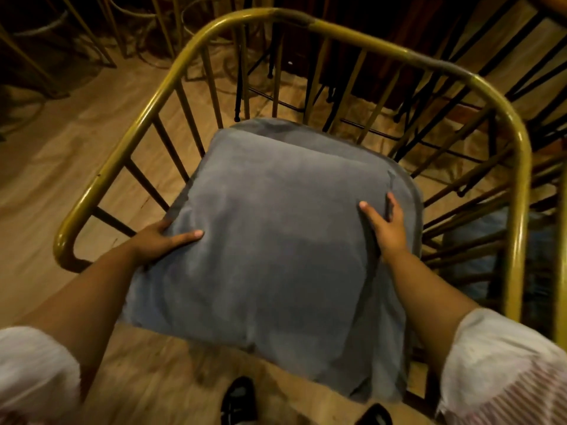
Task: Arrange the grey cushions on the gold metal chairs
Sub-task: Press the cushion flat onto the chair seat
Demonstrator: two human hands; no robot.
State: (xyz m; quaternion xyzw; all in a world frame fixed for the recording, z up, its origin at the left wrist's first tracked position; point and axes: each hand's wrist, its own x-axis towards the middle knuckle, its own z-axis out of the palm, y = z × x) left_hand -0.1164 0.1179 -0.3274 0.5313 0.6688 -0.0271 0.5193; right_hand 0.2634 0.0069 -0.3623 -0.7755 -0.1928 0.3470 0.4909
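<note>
A large grey cushion [270, 240] lies over the seat of a gold metal chair [159, 96], whose curved rail and spindles wrap around its far side. My left hand [159, 240] grips the cushion's left edge, thumb on top and fingers hidden beneath. On the right edge, my right hand [386, 225] holds the cushion with its fingers curled around the side. A second grey layer [408, 185], seat pad or another cushion, shows under the far right edge.
More gold chair frames [101, 29] stand at the back left, and dark metal chair legs [337, 87] at the back and right. Another chair with a grey cushion [478, 240] stands close on the right. Wooden floor [46, 167] lies to the left; my shoes [239, 400] are below.
</note>
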